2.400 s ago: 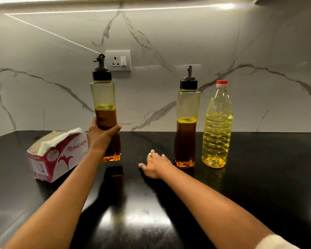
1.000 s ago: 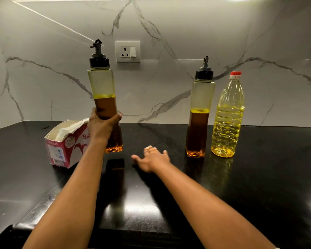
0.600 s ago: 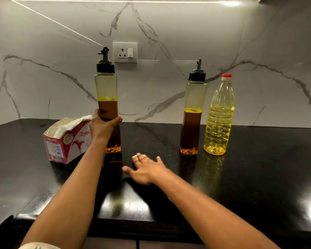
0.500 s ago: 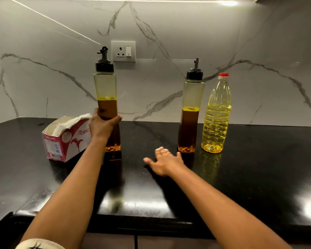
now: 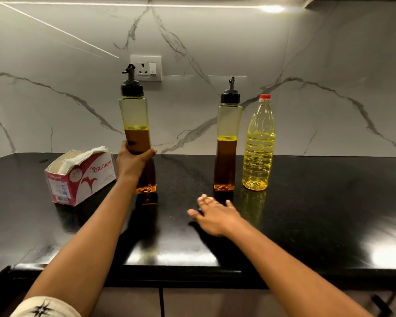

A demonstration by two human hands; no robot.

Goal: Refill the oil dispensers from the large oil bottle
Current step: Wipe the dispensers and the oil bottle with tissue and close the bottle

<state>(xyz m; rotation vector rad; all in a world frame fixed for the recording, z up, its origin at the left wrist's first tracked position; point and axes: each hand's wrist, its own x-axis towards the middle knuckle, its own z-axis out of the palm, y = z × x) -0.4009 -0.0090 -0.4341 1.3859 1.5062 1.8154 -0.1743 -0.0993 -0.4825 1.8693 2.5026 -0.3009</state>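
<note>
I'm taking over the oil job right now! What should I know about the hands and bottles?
Left hand grips the tall clear square dispenser with a black spout cap, upright on the black countertop.
Right hand is open, holding nothing, low over the counter.
The second matching dispenser stands beside the red-capped clear plastic bottle of yellow oil.
Done: nothing yet, it seems; all three caps are on, both dispensers about half full.
Left: uncap, refill both, recap.
</note>
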